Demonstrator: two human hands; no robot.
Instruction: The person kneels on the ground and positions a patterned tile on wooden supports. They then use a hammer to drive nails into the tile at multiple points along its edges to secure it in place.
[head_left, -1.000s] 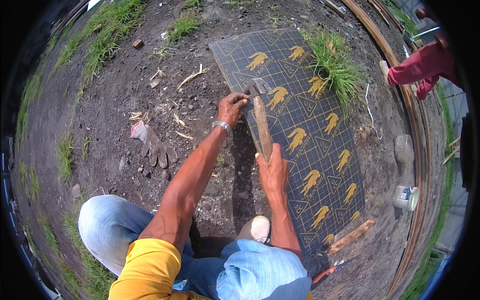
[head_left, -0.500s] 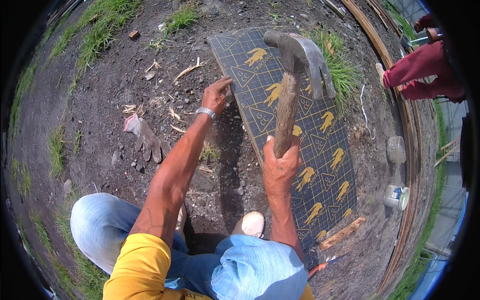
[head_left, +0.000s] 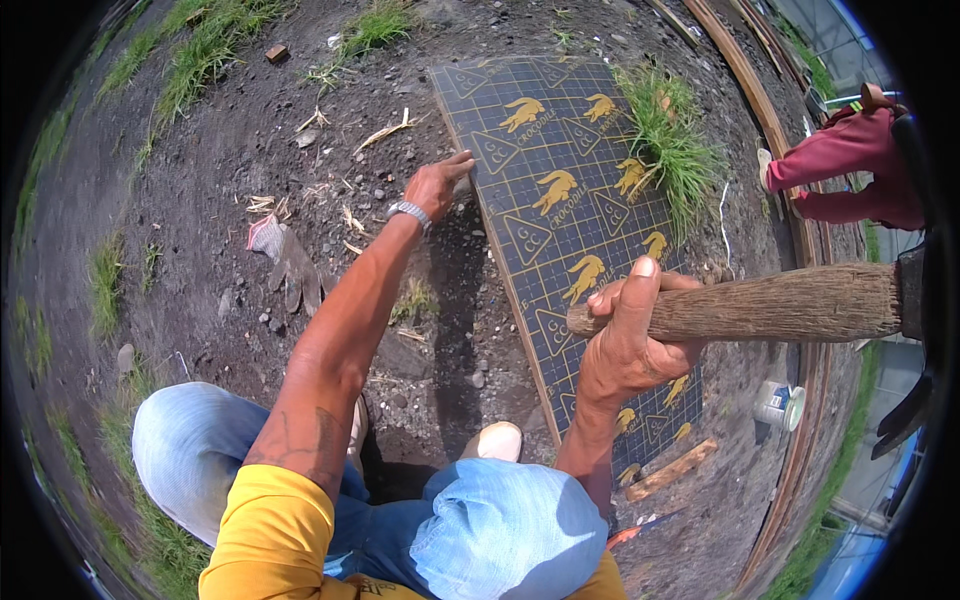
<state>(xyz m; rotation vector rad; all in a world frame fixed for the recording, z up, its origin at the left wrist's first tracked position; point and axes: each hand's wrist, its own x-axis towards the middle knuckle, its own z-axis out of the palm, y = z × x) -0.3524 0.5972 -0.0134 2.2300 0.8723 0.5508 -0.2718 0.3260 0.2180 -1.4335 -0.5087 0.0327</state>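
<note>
My right hand (head_left: 640, 345) is closed round the rough wooden handle of a claw hammer (head_left: 780, 305). The handle points to the right, and the dark head sits partly cut off at the rim of the view. A dark panel (head_left: 510, 205) with a printed yellow grid and animal figures lies on the ground below it. At the panel's left edge is my left hand (head_left: 437, 188), its fingers pressed together at the tips. Whatever those fingers hold, if anything, is hidden or too small to name.
Grey work glove (head_left: 290, 270) on the dirt to the left; grass tuft (head_left: 675, 150) overlapping the panel's right edge. A wood strip (head_left: 672, 470), an orange-handled tool (head_left: 635, 532) and a clear jar (head_left: 778, 405) lie nearby. Another person (head_left: 850, 170) stands far right beside long planks (head_left: 745, 75).
The hammer has swung from upright over the panel to lying out toward the right, and my right hand has turned with it. My left hand stays at the panel's edge.
</note>
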